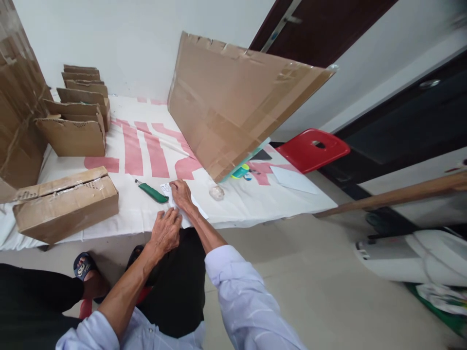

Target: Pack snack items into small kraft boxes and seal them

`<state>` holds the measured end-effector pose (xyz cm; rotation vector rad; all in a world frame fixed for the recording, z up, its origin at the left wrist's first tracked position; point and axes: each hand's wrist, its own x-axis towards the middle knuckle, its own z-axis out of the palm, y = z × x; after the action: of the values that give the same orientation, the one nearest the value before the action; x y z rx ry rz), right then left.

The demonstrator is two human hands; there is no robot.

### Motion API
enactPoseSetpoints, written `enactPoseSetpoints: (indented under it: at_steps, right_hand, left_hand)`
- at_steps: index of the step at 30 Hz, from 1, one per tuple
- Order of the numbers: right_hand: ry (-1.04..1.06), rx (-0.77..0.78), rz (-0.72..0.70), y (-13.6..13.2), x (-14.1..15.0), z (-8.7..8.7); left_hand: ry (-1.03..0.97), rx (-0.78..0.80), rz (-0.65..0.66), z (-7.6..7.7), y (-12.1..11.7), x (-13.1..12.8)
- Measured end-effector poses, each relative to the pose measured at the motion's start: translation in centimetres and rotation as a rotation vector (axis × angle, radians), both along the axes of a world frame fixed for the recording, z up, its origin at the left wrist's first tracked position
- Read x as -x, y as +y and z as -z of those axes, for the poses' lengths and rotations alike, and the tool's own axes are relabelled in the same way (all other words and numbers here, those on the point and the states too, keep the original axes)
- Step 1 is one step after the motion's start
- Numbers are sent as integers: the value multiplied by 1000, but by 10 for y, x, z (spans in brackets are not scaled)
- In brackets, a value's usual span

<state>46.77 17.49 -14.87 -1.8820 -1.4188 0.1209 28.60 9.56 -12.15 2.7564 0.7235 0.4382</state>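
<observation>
My left hand rests near the table's front edge with its fingers curled down onto a white sheet of paper. My right hand lies a little farther in, fingers stretched flat and pressing the same sheet. A green utility knife sits just left of my right hand, untouched. A small clear object lies to the right of the sheet.
A taped cardboard box stands at the left front. Several open cardboard boxes line the back left. A large cardboard sheet leans over the white cloth table. A red stool and wooden pole are right.
</observation>
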Motion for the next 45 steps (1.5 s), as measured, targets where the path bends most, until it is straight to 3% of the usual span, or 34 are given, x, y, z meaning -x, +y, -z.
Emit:
enactPoseSetpoints:
  at_steps: [6, 10, 13, 15, 18, 20, 22, 24, 27, 29, 32, 37, 42, 45]
  right_hand:
    - [32, -102, 37, -15, 5, -1]
    - [2, -157, -29, -26, 14, -7]
    - [-111, -119, -146, -33, 27, -13]
    - [-201, -46, -202, -37, 38, -17]
    - [-314, 85, -220, -38, 56, -23]
    - [-355, 149, -189, -38, 65, -25]
    - [-364, 174, -155, -38, 71, -24]
    - [-358, 168, -145, -39, 77, -22]
    - [-350, 145, -159, -42, 84, -17]
    - [-345, 129, -166, -45, 87, -14]
    - [-318, 106, -182, -49, 88, -14]
    - [-116, 0, -214, -54, 100, -26]
    - [420, -15, -537, -71, 153, -50]
    - [575, -48, -693, -90, 190, -67]
  left_hand:
    - [-145, 87, 24, 1, 4, 2]
    - [-366, 83, -51, -9, -1, 31]
    - [-572, -11, -206, -34, -8, 78]
    - [-730, -197, -376, -58, -11, 119]
    - [-815, -513, -680, -93, -8, 186]
    - [-823, -599, -854, -108, -2, 228]
    - [-846, -494, -954, -110, 9, 266]
    - [-875, -218, -966, -103, 23, 295]
    - [-869, 272, -818, -87, 45, 315]
    - [-876, 434, -684, -82, 55, 316]
    - [-930, 494, -596, -82, 58, 311]
    - [-990, 545, -625, -77, 49, 319]
    - [-1276, 770, -566, -51, 41, 332]
    - [-1456, 841, -562, -38, 36, 342]
